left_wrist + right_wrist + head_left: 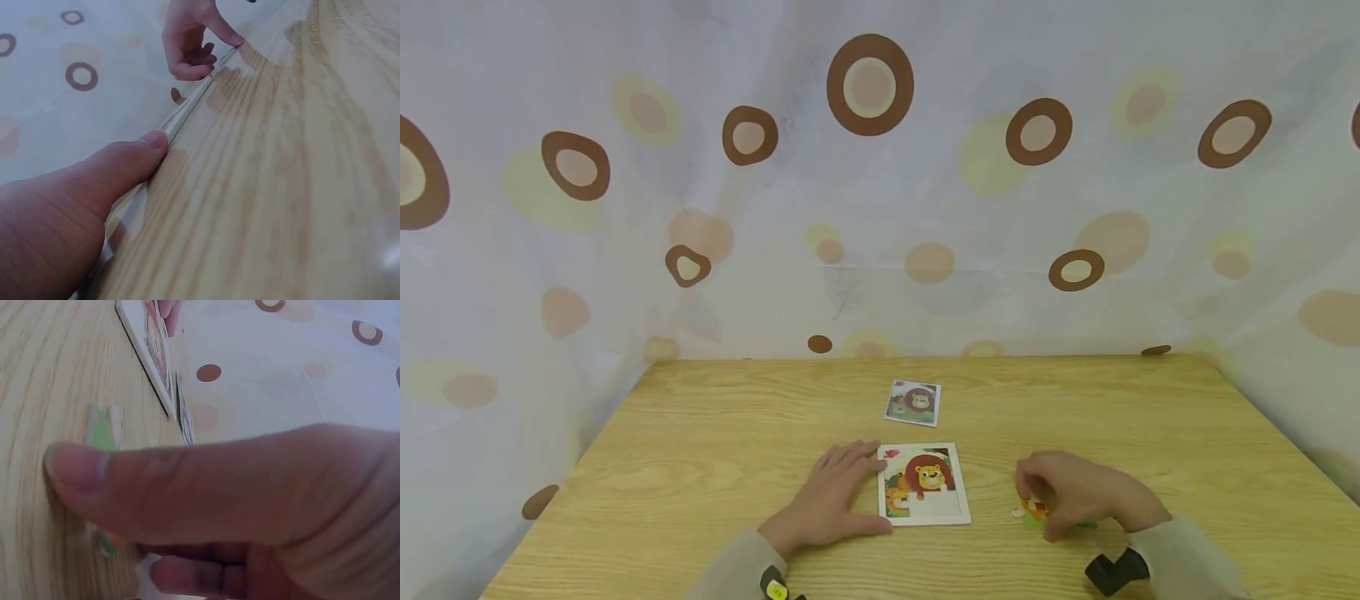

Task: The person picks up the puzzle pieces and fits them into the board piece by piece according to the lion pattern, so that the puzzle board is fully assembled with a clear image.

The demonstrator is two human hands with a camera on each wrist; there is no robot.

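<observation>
A white-framed lion jigsaw puzzle [962, 492] lies on the table, with a pale bare patch at the lower right of its picture. My left hand [835, 500] rests at its left side, fingers extended along the edge and thumb touching the lower left corner; the thumb [137, 159] meets the frame in the left wrist view. To the right, my right hand [1082, 492] curls thumb and fingers round a green and orange puzzle piece [1033, 515] at the table surface. The right thumb [81, 465] partly covers the piece [102, 431] in the right wrist view.
Behind the frame lies a small picture card [913, 403] with a lion on it. Another bit of green puzzle piece [1087, 524] shows under the right hand. A spotted curtain [880, 208] surrounds the wooden table [737, 425] at the back and sides.
</observation>
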